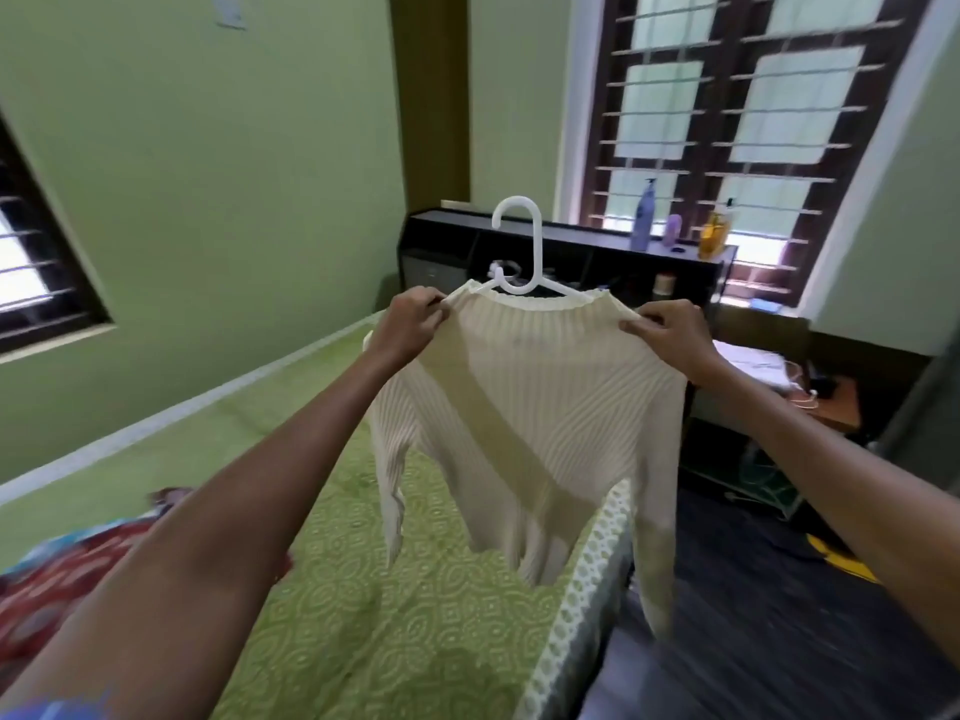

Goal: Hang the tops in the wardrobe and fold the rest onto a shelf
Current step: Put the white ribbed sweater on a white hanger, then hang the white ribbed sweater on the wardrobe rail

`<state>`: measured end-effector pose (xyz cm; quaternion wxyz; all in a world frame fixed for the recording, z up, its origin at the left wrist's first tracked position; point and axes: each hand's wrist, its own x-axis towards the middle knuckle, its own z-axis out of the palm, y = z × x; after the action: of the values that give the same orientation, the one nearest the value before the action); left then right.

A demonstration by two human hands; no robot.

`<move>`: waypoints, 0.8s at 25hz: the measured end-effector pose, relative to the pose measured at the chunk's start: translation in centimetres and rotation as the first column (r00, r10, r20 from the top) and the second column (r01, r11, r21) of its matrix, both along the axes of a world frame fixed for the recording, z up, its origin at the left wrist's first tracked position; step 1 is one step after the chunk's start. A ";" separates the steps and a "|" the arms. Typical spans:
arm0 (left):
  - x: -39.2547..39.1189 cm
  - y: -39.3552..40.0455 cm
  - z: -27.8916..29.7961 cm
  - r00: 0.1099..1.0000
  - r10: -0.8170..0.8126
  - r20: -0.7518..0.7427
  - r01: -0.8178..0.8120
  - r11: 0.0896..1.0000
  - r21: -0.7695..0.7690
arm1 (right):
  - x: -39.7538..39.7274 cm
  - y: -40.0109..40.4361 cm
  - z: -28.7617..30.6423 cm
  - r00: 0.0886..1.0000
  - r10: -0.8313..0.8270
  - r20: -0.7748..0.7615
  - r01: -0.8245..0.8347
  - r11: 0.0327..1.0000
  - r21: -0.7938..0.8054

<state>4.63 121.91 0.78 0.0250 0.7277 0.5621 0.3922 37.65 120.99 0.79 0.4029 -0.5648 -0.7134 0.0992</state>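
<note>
Green walls, barred window, dark headboard, patterned bedspread.

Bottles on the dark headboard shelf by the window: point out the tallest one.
The blue pump bottle, leftmost of the three. It stands well above the small purple bottle beside it and the amber bottle farther right.

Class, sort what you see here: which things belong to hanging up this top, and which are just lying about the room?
Part of the job:
cream ribbed top
white hanger
left hand, gripping one shoulder
right hand, gripping the other shoulder

Just lying about:
bottles on the dark headboard shelf
red patterned cloth on the bed
</note>
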 end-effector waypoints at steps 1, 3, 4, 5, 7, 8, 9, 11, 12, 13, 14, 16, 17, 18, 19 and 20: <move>2.7 1.9 -0.3 1.000 -0.023 0.004 0.023 1.000 0.015 | 2.6 0.8 0.2 1.000 -0.028 -0.003 0.028 1.000 -0.009; 7.3 4.8 -0.8 0.998 -0.054 0.018 0.054 0.998 0.039 | 6.8 2.4 0.6 0.997 -0.082 0.007 0.082 0.996 -0.021; 10.0 6.3 -1.2 0.997 -0.079 0.026 0.078 0.996 0.054 | 9.2 3.3 0.7 0.993 -0.117 0.009 0.117 0.993 -0.026; 12.7 7.9 -1.5 0.994 -0.106 0.025 0.104 0.992 0.066 | 11.4 4.3 0.8 0.988 -0.154 0.011 0.155 0.988 -0.024; 17.9 11.4 -2.1 0.986 -0.169 0.002 0.169 0.982 0.082 | 16.1 6.3 0.6 0.969 -0.244 0.019 0.245 0.970 -0.003; 20.4 13.5 -2.3 0.980 -0.200 -0.003 0.199 0.976 0.093 | 18.4 7.4 0.5 0.958 -0.286 0.014 0.286 0.958 0.010; 22.9 15.6 -2.4 0.974 -0.224 -0.013 0.224 0.969 0.099 | 20.7 8.4 0.5 0.946 -0.324 0.014 0.324 0.946 0.015; 27.3 19.7 -2.6 0.963 -0.267 -0.038 0.269 0.957 0.111 | 24.7 10.4 0.4 0.921 -0.389 0.032 0.389 0.921 0.004; 30.0 22.0 -2.6 0.954 -0.298 -0.041 0.301 0.945 0.131 | 26.9 11.6 0.3 0.904 -0.427 0.034 0.427 0.904 0.009; 32.6 23.9 -2.5 0.941 -0.335 -0.042 0.337 0.931 0.138 | 29.2 12.6 0.1 0.881 -0.472 0.030 0.472 0.881 0.019; 35.3 25.9 -2.3 0.924 -0.379 -0.047 0.382 0.914 0.136 | 31.6 13.4 0.1 0.849 -0.527 0.031 0.527 0.850 0.024; 40.9 29.4 -1.4 0.883 -0.465 -0.064 0.469 0.876 0.114 | 35.9 14.2 0.6 0.788 -0.615 0.022 0.615 0.789 0.011; 43.7 31.0 -0.9 0.862 -0.503 -0.068 0.507 0.855 0.109 | 37.8 14.4 1.0 0.756 -0.654 0.018 0.655 0.756 0.001; 46.4 32.3 -0.6 0.842 -0.536 -0.064 0.540 0.833 0.119 | 39.5 14.5 1.4 0.724 -0.690 0.013 0.690 0.724 -0.005; 48.9 33.4 -0.3 0.823 -0.566 -0.054 0.568 0.814 0.120 | 41.1 14.5 1.8 0.695 -0.719 0.006 0.719 0.695 0.001; 51.8 34.5 0.0 0.798 -0.601 -0.048 0.601 0.789 0.126 | 42.9 14.5 2.2 0.658 -0.753 -0.006 0.753 0.658 0.014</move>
<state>56.44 156.43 0.73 0.0979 0.8695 0.2739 0.3991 80.56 135.48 2.96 0.4122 -0.8061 -0.4166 -0.0819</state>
